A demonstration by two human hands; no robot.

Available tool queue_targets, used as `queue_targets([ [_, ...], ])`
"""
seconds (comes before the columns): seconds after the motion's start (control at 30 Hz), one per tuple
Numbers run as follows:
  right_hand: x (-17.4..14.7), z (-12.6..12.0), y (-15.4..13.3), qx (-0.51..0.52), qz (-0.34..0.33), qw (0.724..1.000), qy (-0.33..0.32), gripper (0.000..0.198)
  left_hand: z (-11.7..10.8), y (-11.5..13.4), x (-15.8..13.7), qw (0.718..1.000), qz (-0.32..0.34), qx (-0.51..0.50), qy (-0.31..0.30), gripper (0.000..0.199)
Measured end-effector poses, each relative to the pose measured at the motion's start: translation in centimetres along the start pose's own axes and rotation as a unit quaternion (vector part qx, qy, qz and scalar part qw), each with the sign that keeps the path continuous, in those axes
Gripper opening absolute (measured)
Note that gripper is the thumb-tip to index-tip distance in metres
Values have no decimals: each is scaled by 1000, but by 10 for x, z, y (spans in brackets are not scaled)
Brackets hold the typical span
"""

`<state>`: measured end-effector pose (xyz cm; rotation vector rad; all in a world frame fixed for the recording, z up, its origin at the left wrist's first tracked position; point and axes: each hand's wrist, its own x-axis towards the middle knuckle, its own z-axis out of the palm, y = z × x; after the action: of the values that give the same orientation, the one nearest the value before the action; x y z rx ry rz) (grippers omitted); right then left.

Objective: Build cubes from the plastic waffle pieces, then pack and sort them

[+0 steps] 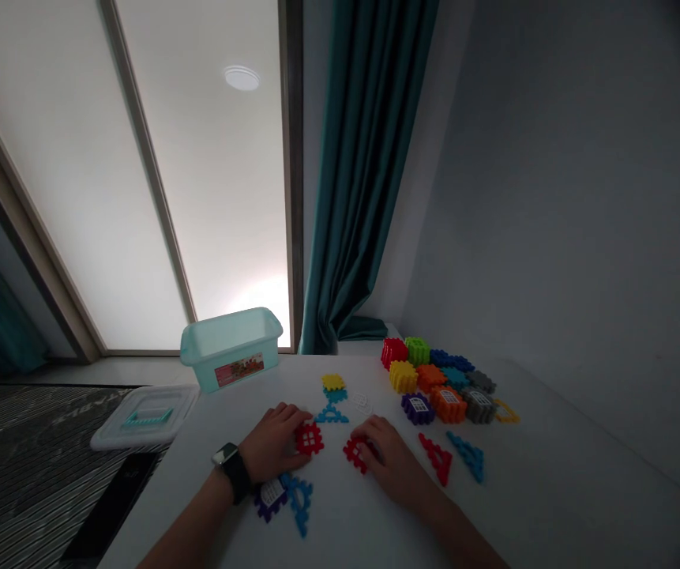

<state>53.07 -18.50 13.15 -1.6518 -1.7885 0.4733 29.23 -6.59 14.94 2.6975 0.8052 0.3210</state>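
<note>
My left hand (277,444), with a black watch on the wrist, grips the left side of a red notched square tile with a window grid (309,438). A second red notched tile (355,454) is pinched at its right side by my right hand (382,458); the fingers cover part of it. The two tiles are apart. Beyond them lie a yellow square tile (333,382) and blue pieces, one a triangle (332,414). A purple window tile (271,498) and a blue triangle (300,503) lie close below my left hand, seemingly touching.
Stacks of coloured tiles, such as orange (448,405) and yellow (403,377), stand at the back right. A red triangle (436,458) and a blue one (467,455) lie right of my right hand. A mint bin (230,345) and its lid (144,417) are at left.
</note>
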Motion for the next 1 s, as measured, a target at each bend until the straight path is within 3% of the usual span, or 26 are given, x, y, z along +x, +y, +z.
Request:
queue_targets([
  [0.23,2,-2,2,-12,3,1000,-9,22,-2,-6,-2,999,20,28,22,42],
  [0.47,34,-21,-15,-71,-20,996,-53,26,-6,4,-3,994,34,60,81,31],
  [0.6,39,-9,-30,-73,-65,995,1,34,-8,7,-1,989,55,81,112,31],
  [0.7,27,6,-35,-42,-105,993,31,52,-6,7,0,975,111,101,165,27],
  [0.83,13,14,-35,-17,-116,993,7,69,-1,9,1,955,163,99,227,25],
  [1.0,14,11,-29,-20,-108,994,-17,60,4,13,1,949,182,88,241,26],
])
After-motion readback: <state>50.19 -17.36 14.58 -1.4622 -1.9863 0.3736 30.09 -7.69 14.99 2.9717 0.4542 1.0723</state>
